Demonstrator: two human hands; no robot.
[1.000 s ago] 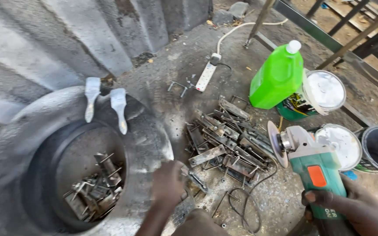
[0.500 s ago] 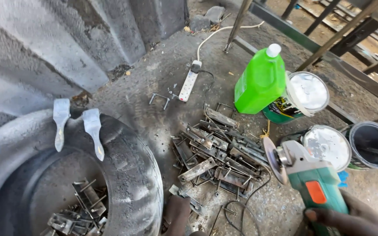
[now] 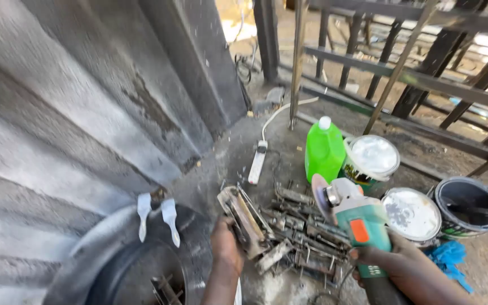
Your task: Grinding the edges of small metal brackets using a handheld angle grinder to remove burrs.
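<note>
A rusty metal bracket (image 3: 245, 217) is gripped in the left hand (image 3: 225, 245) above a heap of metal pieces (image 3: 297, 237) on the concrete floor. A green angle grinder (image 3: 352, 217) is clasped in the right hand (image 3: 396, 265). Behind are seen a green plastic jug (image 3: 323, 149) and three paint cans (image 3: 410, 214).

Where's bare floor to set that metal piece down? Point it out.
Bare concrete lies between the corrugated wall and the power strip. It is crowded right of the left hand: scrap pile, green bottle, paint cans.

Dusty concrete floor (image 3: 244, 141) with scrap metal pieces (image 3: 300, 237), power strip (image 3: 257, 162), green jug (image 3: 323, 149), paint cans (image 3: 410, 214), tyre (image 3: 108, 254)
</note>
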